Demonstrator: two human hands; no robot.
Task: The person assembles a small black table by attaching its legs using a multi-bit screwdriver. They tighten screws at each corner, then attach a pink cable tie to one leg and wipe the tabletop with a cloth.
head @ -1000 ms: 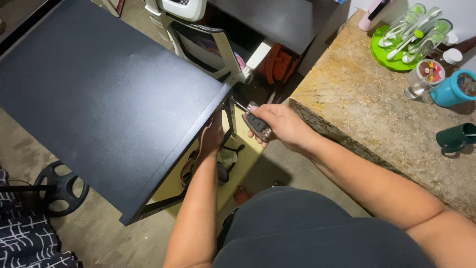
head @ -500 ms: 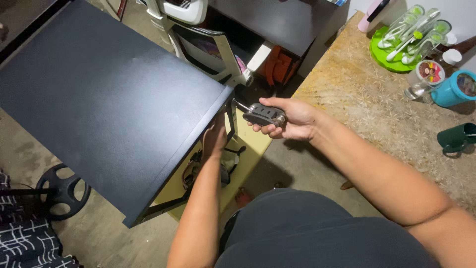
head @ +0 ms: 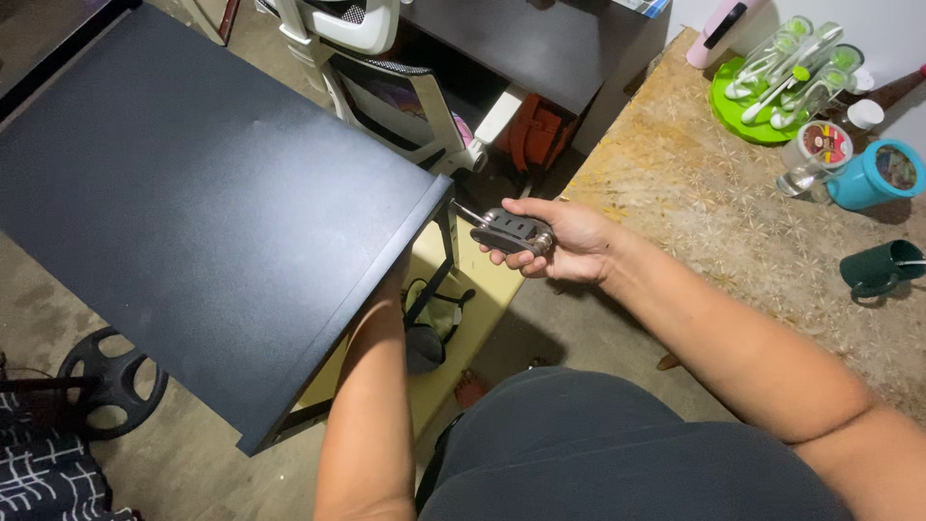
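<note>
A black tabletop (head: 212, 212) fills the left half of the view, with its near right corner on a black metal leg (head: 449, 232). Just right of that corner, my right hand (head: 579, 246) grips a grey folding hex-key tool (head: 511, 232). One thin key sticks out of the tool toward the corner and ends just short of it. My left forearm (head: 371, 386) runs up under the table's edge, and my left hand is hidden beneath the top.
Behind the table stand a white office chair (head: 386, 87) and a dark desk (head: 540, 39). At right, a patterned counter (head: 714, 222) holds a green utensil rack (head: 762, 96), a teal tumbler (head: 873, 174) and a green mug (head: 878, 268). A weight plate (head: 111, 381) lies lower left.
My right hand has pulled the tool rightward, away from the table corner, and turned it level. My left hand, seen at the leg before, has slipped under the tabletop.
</note>
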